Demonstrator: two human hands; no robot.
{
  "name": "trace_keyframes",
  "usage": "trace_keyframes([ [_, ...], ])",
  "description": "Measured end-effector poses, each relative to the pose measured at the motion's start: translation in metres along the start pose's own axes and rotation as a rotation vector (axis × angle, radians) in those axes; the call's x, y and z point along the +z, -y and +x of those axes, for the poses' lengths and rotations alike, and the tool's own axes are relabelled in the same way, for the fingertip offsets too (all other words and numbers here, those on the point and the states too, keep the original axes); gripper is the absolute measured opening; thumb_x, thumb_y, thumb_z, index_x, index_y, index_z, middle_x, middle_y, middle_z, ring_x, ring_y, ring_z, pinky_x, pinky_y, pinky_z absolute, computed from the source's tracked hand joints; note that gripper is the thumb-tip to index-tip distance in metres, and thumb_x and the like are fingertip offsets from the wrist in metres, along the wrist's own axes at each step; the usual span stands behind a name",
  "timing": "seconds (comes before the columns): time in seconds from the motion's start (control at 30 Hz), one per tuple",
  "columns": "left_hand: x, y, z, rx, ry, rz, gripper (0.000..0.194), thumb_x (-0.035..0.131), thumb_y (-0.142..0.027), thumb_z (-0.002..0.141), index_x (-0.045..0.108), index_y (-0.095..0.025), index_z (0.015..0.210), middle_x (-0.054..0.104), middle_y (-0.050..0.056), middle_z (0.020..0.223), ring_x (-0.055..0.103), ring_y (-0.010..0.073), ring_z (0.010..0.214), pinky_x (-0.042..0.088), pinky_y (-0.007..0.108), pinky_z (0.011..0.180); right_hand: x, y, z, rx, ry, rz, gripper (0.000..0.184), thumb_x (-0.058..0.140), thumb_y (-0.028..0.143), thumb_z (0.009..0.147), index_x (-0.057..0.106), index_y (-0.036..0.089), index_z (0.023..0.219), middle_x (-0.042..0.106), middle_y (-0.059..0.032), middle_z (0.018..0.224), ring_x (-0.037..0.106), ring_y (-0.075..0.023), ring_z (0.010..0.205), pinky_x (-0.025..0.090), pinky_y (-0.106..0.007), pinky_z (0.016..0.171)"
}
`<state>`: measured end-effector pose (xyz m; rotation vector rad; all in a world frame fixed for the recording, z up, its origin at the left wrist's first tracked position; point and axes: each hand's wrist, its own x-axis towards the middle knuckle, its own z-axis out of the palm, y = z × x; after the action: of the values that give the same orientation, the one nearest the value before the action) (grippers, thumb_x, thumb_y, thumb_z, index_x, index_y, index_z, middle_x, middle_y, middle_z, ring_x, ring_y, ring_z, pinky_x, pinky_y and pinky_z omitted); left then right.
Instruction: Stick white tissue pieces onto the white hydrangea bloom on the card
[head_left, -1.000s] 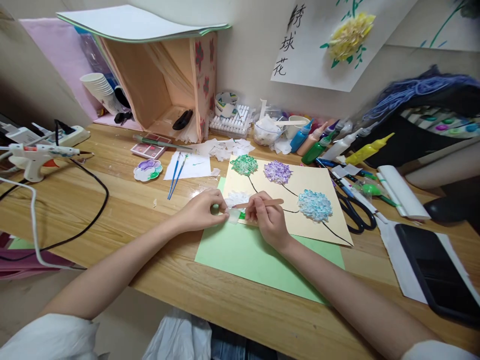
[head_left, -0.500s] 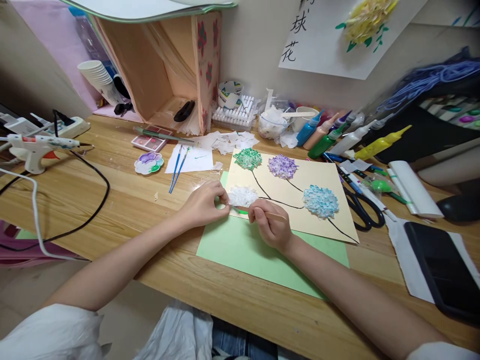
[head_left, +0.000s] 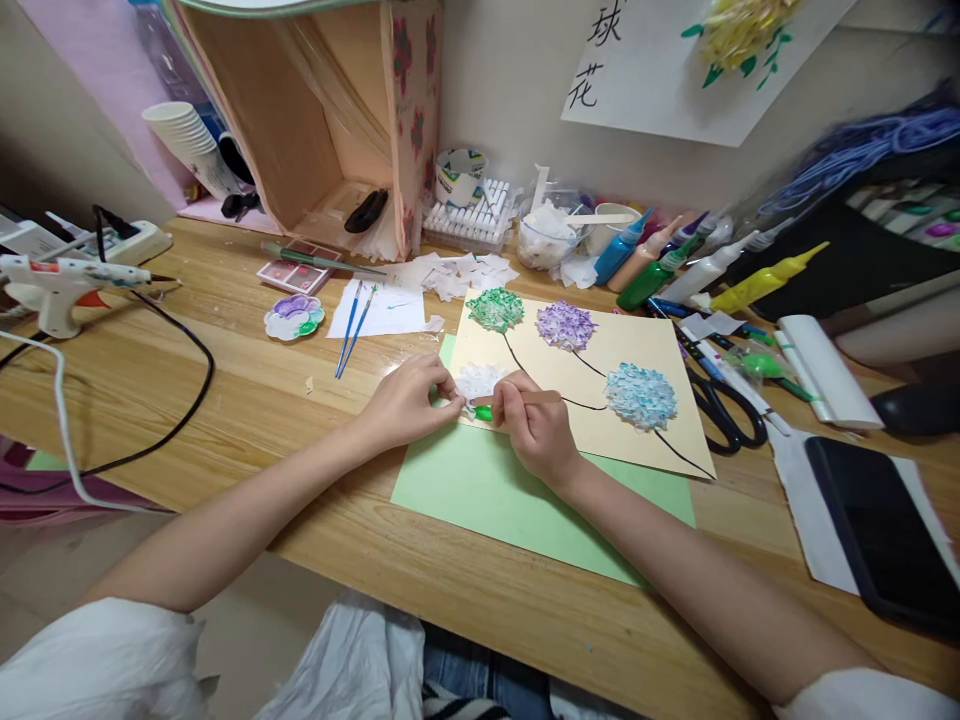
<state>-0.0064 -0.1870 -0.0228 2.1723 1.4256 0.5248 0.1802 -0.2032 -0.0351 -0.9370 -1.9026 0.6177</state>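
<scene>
My right hand (head_left: pixel 536 425) grips a flat wooden craft stick (head_left: pixel 543 397), its tip near a bright green patch (head_left: pixel 482 412) below the white paper flower (head_left: pixel 477 381). At that flower's lower left edge, my left hand (head_left: pixel 412 400) is pinched; what lies between the fingertips is too small to make out. The flower is on a cream card (head_left: pixel 645 340) with black stem lines. Green (head_left: pixel 496 310), purple (head_left: pixel 566 325) and blue (head_left: pixel 641 396) tufted flowers are also on the card. Under it lies a light green sheet (head_left: pixel 480 490).
Two thin paintbrushes (head_left: pixel 355 330) and a flower-shaped palette (head_left: pixel 294 317) lie to the left, with a glue gun (head_left: pixel 67 290) farther out. Black scissors (head_left: pixel 724 410), a phone (head_left: pixel 877 530) and paint bottles (head_left: pixel 649 275) are on the right. Torn paper (head_left: pixel 454 273) lies behind.
The craft stick has tilted to lie more nearly level in my right hand, and more of the green patch shows. My left hand stays at the white flower's edge. The view has shifted slightly.
</scene>
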Motion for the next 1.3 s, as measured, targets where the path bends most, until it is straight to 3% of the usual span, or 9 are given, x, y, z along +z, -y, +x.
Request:
trace_keyframes([
  [0.33, 0.0033, -0.0007, 0.0011, -0.033, -0.013, 0.0, 0.014, 0.056, -0.029, 0.078, 0.057, -0.018, 0.069, 0.058, 0.002, 0.08, 0.054, 0.0184, 0.081, 0.042, 0.031, 0.073, -0.001, -0.001, -0.0052, -0.159, -0.046, 0.003, 0.029, 0.034, 0.018, 0.096, 0.048, 0.021, 0.072, 0.052, 0.0001, 0.064, 0.05, -0.0117, 0.053, 0.04, -0.025, 0.051],
  [0.93, 0.0039, -0.0014, 0.0016, -0.032, -0.015, 0.029, 0.017, 0.057, -0.032, 0.078, 0.056, -0.018, 0.067, 0.059, 0.002, 0.08, 0.055, 0.0185, 0.081, 0.04, 0.031, 0.07, 0.0039, -0.0006, 0.0019, 0.007, -0.045, -0.007, 0.04, 0.032, 0.019, 0.098, 0.046, 0.02, 0.061, 0.05, 0.0001, 0.065, 0.051, -0.0092, 0.053, 0.042, -0.024, 0.054],
  [1.3, 0.0038, -0.0014, 0.0011, -0.033, -0.019, 0.025, 0.015, 0.055, -0.031, 0.078, 0.057, -0.019, 0.069, 0.059, 0.002, 0.082, 0.056, 0.0189, 0.082, 0.041, 0.031, 0.071, 0.0023, 0.0005, -0.0034, -0.082, -0.057, -0.065, 0.034, 0.032, 0.023, 0.098, 0.047, 0.021, 0.067, 0.053, -0.0008, 0.064, 0.053, -0.0123, 0.055, 0.043, -0.025, 0.055],
])
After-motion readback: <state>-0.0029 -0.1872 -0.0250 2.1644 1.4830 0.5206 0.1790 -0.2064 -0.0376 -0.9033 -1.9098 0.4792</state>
